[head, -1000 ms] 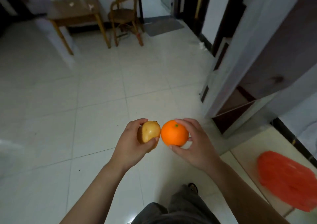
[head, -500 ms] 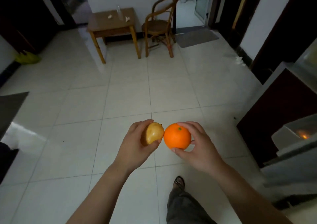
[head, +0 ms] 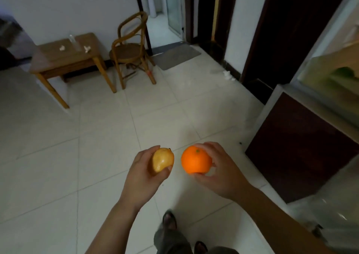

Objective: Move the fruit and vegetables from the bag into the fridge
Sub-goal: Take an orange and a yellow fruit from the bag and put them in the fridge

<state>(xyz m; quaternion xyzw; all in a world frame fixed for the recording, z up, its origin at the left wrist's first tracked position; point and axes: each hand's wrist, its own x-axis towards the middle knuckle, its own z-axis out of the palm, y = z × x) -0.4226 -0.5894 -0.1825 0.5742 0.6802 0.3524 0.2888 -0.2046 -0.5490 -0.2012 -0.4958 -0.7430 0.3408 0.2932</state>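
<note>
Orange and glossy, the orange sits in the lower middle of the frame, grasped by the right hand: its fingers curl over the top and far side while the thumb props the fruit from underneath. Just left of it, with a narrow gap between them, is a yellow fruit with a dark stem tip (a pear or a mango, the view does not settle which). The left hand holds it, fingers clenched round its back and thumb pressed against its lower edge. Both fruits are held in the air above the pale tiled floor, and both forearms reach up from the bottom edge of the frame. The fridge stands at the right of the frame, showing a dark maroon front in a pale frame. Above that is a lit compartment at the upper right holding something green, too blurred to name. Neither fruit is inside the fridge. At the upper left a small wooden surface on slanted legs carries a clear bottle and scraps of crumpled paper. A rattan chair stands just beside it. A grey mat lies before a doorway at the top centre. A sandalled foot shows near the bottom edge.
</note>
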